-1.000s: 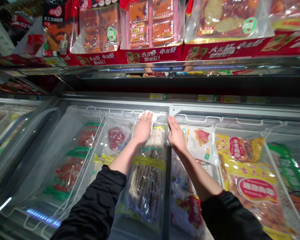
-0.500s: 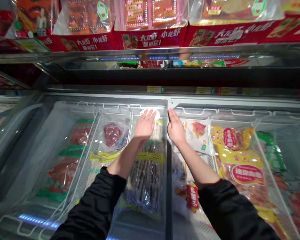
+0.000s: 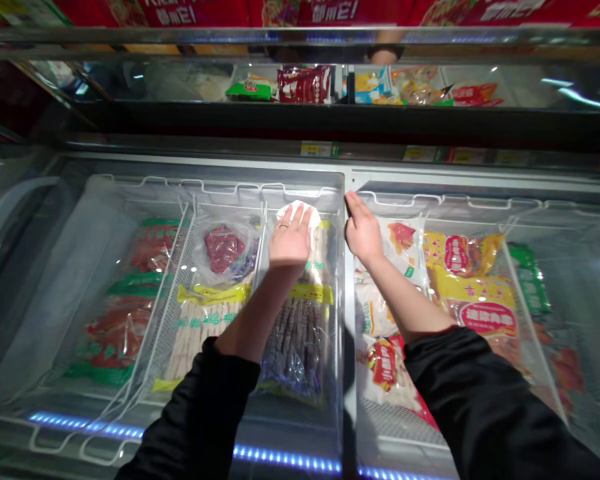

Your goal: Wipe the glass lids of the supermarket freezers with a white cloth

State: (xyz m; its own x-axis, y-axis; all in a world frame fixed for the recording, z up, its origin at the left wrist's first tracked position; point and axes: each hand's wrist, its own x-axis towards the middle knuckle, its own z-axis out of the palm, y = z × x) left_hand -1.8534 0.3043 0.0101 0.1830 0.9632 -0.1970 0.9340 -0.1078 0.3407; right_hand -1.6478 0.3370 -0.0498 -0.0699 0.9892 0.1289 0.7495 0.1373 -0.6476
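My left hand [image 3: 290, 237] lies flat with its fingers spread over a white cloth [image 3: 314, 219], which looks like a folded wipe. It presses the cloth on the clear lid [image 3: 300, 427] of a chest freezer, near the far edge. A ring shows on one finger. Just right of it, my right hand [image 3: 364, 230] rests edge-on along the grey lid frame [image 3: 349, 280], fingers stretched out and close together. Its thumb is hidden. Beneath the left hand are packs of long thin sticks [image 3: 300, 333]; a white bag [image 3: 403, 247] lies under the right.
White wire baskets [image 3: 173, 293] divide the freezer. They hold red meat packs [image 3: 123, 327], a round meat bag [image 3: 223, 248] and yellow bags [image 3: 485, 313]. Above the back edge runs a metal shelf [image 3: 180, 37] with red boxes [image 3: 330, 12]. Price tags [image 3: 316, 149] line the rear rail.
The view has tilted down, so the upper shelf sits higher and more of the freezer front shows. Both hands keep about the same places on the lid; more of the white cloth shows.
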